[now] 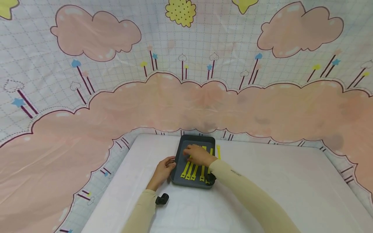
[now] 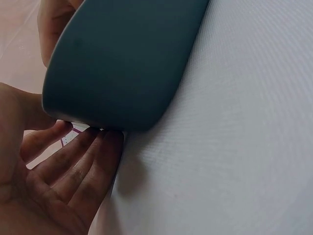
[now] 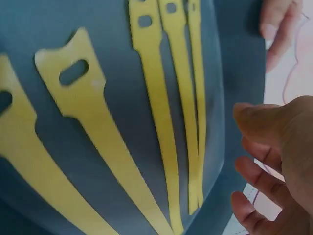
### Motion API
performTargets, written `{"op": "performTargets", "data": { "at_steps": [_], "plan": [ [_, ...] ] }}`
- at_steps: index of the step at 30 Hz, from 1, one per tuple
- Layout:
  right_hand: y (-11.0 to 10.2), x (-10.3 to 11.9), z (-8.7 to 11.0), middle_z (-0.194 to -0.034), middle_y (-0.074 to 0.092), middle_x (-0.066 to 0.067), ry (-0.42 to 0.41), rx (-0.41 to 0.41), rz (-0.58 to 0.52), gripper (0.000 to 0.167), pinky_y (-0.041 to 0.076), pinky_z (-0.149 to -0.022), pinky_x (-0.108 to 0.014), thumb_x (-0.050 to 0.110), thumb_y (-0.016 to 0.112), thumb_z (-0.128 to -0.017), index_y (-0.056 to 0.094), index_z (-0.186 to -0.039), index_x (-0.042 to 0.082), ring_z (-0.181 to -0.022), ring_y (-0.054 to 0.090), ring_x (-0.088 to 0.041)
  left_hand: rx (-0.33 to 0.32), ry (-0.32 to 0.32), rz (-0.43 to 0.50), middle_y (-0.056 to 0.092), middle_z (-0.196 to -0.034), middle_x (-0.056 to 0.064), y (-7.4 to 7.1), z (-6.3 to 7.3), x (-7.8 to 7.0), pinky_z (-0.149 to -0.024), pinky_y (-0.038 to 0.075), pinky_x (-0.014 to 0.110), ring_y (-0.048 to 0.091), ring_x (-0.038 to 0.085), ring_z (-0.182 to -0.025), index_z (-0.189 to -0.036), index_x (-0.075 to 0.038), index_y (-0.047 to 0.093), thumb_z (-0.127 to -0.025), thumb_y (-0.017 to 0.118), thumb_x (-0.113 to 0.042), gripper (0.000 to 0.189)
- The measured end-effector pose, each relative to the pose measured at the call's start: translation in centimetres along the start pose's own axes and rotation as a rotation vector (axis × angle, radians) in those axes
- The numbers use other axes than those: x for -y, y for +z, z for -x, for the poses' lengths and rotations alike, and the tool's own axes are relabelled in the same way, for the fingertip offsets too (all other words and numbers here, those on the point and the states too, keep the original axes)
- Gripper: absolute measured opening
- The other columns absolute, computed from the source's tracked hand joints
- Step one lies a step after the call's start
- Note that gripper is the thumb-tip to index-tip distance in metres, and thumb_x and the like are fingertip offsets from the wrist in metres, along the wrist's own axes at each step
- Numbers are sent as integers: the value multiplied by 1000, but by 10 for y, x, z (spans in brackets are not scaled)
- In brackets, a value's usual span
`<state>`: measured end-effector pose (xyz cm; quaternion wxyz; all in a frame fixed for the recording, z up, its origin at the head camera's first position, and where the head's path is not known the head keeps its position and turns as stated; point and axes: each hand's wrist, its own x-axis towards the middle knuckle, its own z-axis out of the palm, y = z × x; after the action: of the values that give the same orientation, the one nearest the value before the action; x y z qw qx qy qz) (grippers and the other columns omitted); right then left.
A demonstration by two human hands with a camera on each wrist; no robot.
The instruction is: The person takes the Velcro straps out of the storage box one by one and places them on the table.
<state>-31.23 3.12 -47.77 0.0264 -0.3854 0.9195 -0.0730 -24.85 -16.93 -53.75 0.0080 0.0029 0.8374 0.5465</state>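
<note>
A dark grey-blue tray lies on the white table with several yellow slotted cable straps side by side in it. My left hand is at the tray's left side. In the left wrist view, its fairly straight fingertips touch the tray's outer wall. Above the tray reaches my right hand, covering part of the straps. The right wrist view shows its fingers loosely bent and spread, nothing between them, close to a strap; contact is not visible.
Another yellow strap lies on the table just outside the tray's right side. A patterned cloth hangs behind the table. Black wrist cameras sit at the left wrist and the right wrist.
</note>
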Motion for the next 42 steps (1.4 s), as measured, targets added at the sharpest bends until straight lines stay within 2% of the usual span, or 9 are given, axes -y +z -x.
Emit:
{"op": "performTargets", "data": {
  "at_steps": [5,11,21,25,33,39,42],
  "plan": [
    [4,2,-5,-112,63,0,-34,13,165,22,54,-94,-44,22,68,-94,66,-115,24,-106,60,-20,7,-10,-4,63,-130,21,0,1,-3,-99,52,47,62,35,-120,-138,-7,55,-99,58,-14,40],
    [10,5,-9,-112,64,3,-95,31,275,18,53,-98,-49,24,63,-97,69,-114,26,-109,59,-17,1,-2,-5,64,-128,23,0,3,-6,-98,52,47,63,35,-118,-137,-4,56,-99,57,-11,39],
    [13,10,-9,-116,65,3,-96,61,325,22,52,-99,-45,20,64,-96,70,-115,28,-112,59,-16,3,3,-8,64,-129,22,-1,3,-5,-98,52,46,62,35,-119,-136,-4,56,-99,58,-12,39],
    [11,11,-9,-115,66,4,-86,65,314,21,51,-100,-46,20,65,-96,71,-113,28,-113,60,-16,11,21,-3,63,-129,23,-1,2,-4,-98,52,46,63,36,-118,-136,-3,56,-99,58,-13,39],
    [14,11,-13,-115,66,2,-58,86,290,20,47,-105,-54,19,62,-97,70,-115,25,-118,58,-19,3,5,-4,64,-128,22,-2,2,-2,-98,52,46,63,35,-118,-136,-4,57,-99,57,-12,38],
    [18,10,-18,-116,65,2,-71,82,315,19,47,-105,-53,24,57,-100,70,-114,27,-117,58,-19,4,20,-9,64,-127,22,-2,1,-2,-98,52,46,64,35,-117,-135,-4,57,-99,58,-12,38],
    [19,11,-21,-120,64,2,-81,77,317,22,47,-104,-51,24,57,-101,67,-120,27,-119,57,-19,5,24,-11,64,-128,22,-2,0,-1,-99,52,47,63,34,-118,-135,-5,57,-99,58,-13,38]
  ]
}}
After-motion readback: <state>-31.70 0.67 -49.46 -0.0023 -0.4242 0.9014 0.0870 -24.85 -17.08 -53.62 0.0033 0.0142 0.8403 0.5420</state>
